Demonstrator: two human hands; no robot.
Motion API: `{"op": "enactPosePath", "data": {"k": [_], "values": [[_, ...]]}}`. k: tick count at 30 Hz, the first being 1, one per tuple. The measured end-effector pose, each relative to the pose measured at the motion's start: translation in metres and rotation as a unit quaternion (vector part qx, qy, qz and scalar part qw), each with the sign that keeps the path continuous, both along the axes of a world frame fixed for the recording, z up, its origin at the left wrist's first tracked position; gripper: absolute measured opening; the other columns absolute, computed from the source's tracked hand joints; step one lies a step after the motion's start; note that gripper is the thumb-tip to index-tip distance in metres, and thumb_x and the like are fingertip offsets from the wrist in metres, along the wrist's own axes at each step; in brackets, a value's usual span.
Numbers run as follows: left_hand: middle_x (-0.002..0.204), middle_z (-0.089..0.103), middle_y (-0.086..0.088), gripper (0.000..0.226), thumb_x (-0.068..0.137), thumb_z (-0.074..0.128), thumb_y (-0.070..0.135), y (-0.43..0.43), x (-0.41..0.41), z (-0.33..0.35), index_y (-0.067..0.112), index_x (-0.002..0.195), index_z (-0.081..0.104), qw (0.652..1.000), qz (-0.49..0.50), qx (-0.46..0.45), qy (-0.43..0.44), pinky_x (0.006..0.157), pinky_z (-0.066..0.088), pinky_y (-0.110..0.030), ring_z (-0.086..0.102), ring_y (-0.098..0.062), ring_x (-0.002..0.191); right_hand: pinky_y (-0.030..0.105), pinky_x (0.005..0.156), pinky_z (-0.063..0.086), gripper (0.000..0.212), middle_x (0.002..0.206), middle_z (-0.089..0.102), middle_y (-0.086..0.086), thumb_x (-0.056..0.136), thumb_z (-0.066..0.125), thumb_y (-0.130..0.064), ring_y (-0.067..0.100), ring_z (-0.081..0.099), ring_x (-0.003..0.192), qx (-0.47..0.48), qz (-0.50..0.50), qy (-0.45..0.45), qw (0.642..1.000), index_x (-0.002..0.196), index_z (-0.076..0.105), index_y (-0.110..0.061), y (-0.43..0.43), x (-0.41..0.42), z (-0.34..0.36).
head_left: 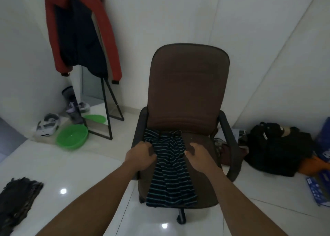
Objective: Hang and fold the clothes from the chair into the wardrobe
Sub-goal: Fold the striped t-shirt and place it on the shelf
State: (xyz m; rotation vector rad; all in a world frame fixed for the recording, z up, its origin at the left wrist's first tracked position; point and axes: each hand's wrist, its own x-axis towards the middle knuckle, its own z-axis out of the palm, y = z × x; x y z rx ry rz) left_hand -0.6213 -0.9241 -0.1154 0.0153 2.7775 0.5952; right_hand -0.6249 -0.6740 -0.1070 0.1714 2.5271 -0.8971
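Both forearms [100,191] reach up from the bottom of the frame to the striped shirt [171,175], which lies lengthwise on the seat of the brown chair [187,78] at centre, its hem hanging over the front edge. The left grip [141,155] is closed on the shirt's left edge. The right grip [198,155] curls beside the right edge; I cannot tell if it holds cloth. The shirt looks soft, light and limp, probably best taken at both shoulders.
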Motion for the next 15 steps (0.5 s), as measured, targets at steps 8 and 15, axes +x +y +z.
{"op": "enactPosePath", "data": {"k": [8,15], "values": [[0.139,0.043,0.001,0.059,0.086,0.054,0.055,0.014,-0.124,-0.085,0.025,0.136,0.052,0.994,-0.046,-0.002,-0.102,0.093,0.052,-0.041,0.059,-0.023,0.115,0.038,0.091,0.053,0.058,0.158,0.029,0.005,0.102,0.049,-0.041,0.021,0.062,0.108,-0.006,0.011,-0.088,0.996,0.153,0.033,-0.019,0.008,-0.136,-0.085],[0.153,0.026,0.003,0.066,0.089,0.059,0.046,0.038,-0.229,-0.163,0.022,0.147,0.039,0.984,-0.062,-0.033,-0.164,0.099,0.049,-0.045,0.047,-0.026,0.13,0.033,0.067,0.051,0.059,0.154,0.038,0.009,0.102,0.046,-0.043,0.009,0.058,0.082,-0.004,0.047,-0.179,0.983,0.154,0.029,-0.022,0.009,-0.241,-0.204]]}}
